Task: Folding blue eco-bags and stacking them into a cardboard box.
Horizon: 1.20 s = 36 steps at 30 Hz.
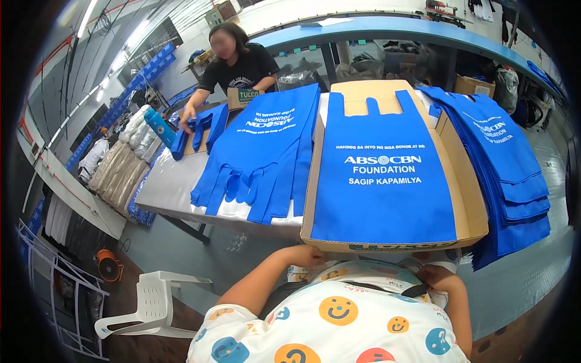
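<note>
Directly before me an open cardboard tray [467, 213] holds a blue non-woven bag [381, 208], laid flat with its cut handles pointing away and white print facing up. My left hand [312, 256] is low beside the tray's near left corner, its fingers partly hidden against my patterned shirt [290, 313]. On the other side, my right hand [436, 277] rests at the shirt fabric below the tray's near edge. Whether either hand grips the cloth is unclear. Left of the tray lies a fanned stack of blue bags [268, 145]; another blue bag stack [508, 168] droops at the right.
Across the table [172, 190] a person [240, 63] reaches toward folded blue pieces [195, 131]. A blue bottle [159, 127] stands nearby. A white plastic chair [154, 304] and an orange fan [109, 264] are on the floor at left. Behind runs a long blue-topped bench [386, 31].
</note>
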Motion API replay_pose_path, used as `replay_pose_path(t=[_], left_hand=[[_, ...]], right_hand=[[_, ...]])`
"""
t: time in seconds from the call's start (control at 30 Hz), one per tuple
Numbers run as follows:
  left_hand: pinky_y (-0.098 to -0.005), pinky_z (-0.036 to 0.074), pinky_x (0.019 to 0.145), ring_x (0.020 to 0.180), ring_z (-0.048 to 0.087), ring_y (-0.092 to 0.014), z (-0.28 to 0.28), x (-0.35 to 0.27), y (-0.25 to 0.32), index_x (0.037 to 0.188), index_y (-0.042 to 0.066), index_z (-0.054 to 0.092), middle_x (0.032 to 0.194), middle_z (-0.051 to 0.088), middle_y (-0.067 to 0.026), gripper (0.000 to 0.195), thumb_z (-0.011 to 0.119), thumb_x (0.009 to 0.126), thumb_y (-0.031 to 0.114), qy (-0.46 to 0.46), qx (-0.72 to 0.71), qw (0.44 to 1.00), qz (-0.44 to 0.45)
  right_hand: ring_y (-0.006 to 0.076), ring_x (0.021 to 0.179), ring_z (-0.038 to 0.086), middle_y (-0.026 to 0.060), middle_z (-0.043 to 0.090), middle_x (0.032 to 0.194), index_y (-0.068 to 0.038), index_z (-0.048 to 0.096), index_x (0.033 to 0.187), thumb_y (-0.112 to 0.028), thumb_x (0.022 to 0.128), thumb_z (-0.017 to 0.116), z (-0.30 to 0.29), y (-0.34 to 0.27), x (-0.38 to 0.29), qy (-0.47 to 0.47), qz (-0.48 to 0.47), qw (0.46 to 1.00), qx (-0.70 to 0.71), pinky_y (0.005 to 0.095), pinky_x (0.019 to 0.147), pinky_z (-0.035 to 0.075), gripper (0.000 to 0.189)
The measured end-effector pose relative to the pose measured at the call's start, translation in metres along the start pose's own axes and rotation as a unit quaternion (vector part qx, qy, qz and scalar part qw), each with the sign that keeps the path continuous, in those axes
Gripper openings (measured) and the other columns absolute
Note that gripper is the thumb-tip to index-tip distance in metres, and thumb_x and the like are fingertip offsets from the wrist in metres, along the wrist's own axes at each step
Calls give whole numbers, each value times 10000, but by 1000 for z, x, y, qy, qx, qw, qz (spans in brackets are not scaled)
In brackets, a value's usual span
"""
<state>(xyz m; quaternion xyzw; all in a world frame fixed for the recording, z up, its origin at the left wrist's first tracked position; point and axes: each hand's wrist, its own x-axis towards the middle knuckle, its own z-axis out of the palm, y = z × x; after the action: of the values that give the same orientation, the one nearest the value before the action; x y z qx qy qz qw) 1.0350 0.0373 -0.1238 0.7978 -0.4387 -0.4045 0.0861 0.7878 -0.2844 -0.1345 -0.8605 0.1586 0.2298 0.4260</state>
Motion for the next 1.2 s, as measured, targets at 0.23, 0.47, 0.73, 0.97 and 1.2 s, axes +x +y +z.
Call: replay_pose_path(t=[0.23,0.47,0.73,0.97,1.2], left_hand=[[-341,417,862,947,551,-217,8,41,30,1044,115,577,1041,585,-92,272,499,850,288,86,74,974,194],[-344,402,900,964,542,-218,-7,47,73,1126,158,525,1055,571,-71,323,462,871,346,218,129,953,168],[-348,403,896,976,538,-225,-7,74,57,1148,149,515,1068,568,-74,328,462,877,327,183,135,968,105],[-347,400,901,996,532,-233,-4,76,34,1171,141,502,1094,563,-78,348,464,879,325,95,91,990,57],[-338,393,900,1047,520,-257,14,-11,2,1217,118,482,1163,538,-109,396,476,876,318,12,-215,976,-14]], right_hand=[[225,887,572,127,588,1009,-43,600,987,-159,813,529,8,8,42,60,-83,995,-11,320,764,455,220],[227,945,556,115,592,1005,-57,597,986,-196,810,554,9,5,74,2,-78,985,155,316,834,426,228],[234,1085,477,117,472,1223,-88,459,1199,-306,839,529,23,4,94,49,-73,995,-50,332,899,389,426],[236,1099,467,127,442,1263,-100,432,1238,-316,840,534,20,-1,95,80,-65,993,65,331,902,383,465],[238,1085,477,137,457,1248,-99,443,1234,-317,839,538,8,-19,81,86,-52,986,137,332,900,384,461]])
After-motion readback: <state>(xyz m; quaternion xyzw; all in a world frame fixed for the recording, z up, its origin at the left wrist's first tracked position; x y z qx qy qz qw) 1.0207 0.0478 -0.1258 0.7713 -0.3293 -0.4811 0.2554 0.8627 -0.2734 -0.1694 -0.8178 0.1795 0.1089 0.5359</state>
